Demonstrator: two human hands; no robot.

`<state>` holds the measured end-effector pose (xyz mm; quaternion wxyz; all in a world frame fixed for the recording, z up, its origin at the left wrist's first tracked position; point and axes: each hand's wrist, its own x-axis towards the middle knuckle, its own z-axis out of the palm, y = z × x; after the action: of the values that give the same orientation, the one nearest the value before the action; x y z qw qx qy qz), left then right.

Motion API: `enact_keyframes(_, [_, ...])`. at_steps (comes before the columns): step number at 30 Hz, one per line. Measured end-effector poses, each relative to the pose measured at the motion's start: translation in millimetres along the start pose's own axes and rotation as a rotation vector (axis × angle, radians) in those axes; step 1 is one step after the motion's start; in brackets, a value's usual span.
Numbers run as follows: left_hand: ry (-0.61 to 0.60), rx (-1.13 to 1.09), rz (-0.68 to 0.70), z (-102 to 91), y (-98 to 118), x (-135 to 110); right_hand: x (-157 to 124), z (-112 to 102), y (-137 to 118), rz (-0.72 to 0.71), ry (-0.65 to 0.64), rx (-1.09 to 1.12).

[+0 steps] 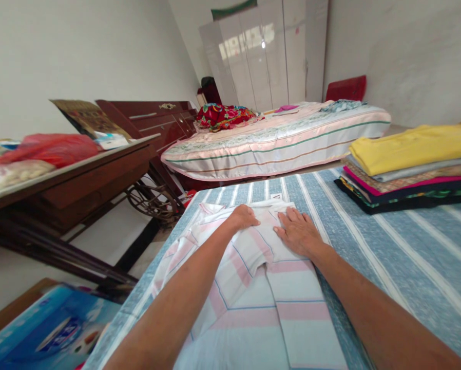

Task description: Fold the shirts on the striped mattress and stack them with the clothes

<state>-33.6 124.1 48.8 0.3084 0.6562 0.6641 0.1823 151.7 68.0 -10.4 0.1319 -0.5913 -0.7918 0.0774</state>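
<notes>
A pale shirt (249, 303) with pink bands and thin blue lines lies spread in front of me, its right side folded over lengthwise. My left hand (246, 217) is at the shirt's far end, fingers curled and closed on the cloth; its fingertips are partly hidden. Beside it, my right hand (298, 231) rests flat on the shirt's far right corner with fingers stretched out. A small white patch with a dark letter (276, 197) shows just beyond the shirt's far edge.
The shirt lies on a blue, white-striped sheet (369, 257). A stack of folded clothes (411, 154), yellow on top, sits at the right. To the left stand a wooden table (99, 177) and a blue package (57, 329). Another bed (276, 149) is beyond.
</notes>
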Motion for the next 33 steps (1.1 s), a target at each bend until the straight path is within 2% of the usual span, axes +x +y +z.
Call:
enact_keyframes(6, [0.052,0.107,0.044,-0.8,-8.4,-4.5,-0.2,1.0,0.7,-0.008,0.016,-0.004])
enact_keyframes(10, [0.025,0.128,0.071,-3.2,-12.4,-9.7,-0.3,5.1,2.0,-0.018,0.048,-0.006])
enact_keyframes(14, [-0.02,0.119,0.086,-10.8,-16.3,-17.6,-1.6,3.4,0.1,-0.046,0.148,-0.02])
enact_keyframes(18, [0.023,0.139,0.103,-10.7,-18.0,-21.6,-2.7,-3.3,-7.3,-0.178,0.253,-0.026])
enact_keyframes(20, [0.055,0.158,0.11,-7.5,-18.2,-21.6,-3.4,-4.9,-11.8,-0.249,0.208,0.012])
enact_keyframes(22, [0.084,0.175,0.11,-4.3,-18.6,-21.0,-4.2,-4.7,-15.2,-0.289,0.11,0.04])
enact_keyframes(24, [0.11,0.184,0.103,-2.2,-19.6,-20.5,-5.1,-3.7,-17.0,-0.298,0.024,0.039])
enact_keyframes(27, [0.113,0.168,0.079,-3.4,-22.4,-22.6,-5.7,-2.3,-16.8,-0.291,-0.032,0.025])
enact_keyframes(30, [0.035,0.12,0.039,-11.4,-25.1,-30.6,-5.3,-1.7,-15.8,-0.285,-0.05,0.026])
enact_keyframes(33, [-0.113,0.099,0.033,-23.6,-25.9,-42.6,-5.3,-1.8,-16.0,-0.275,-0.057,0.032])
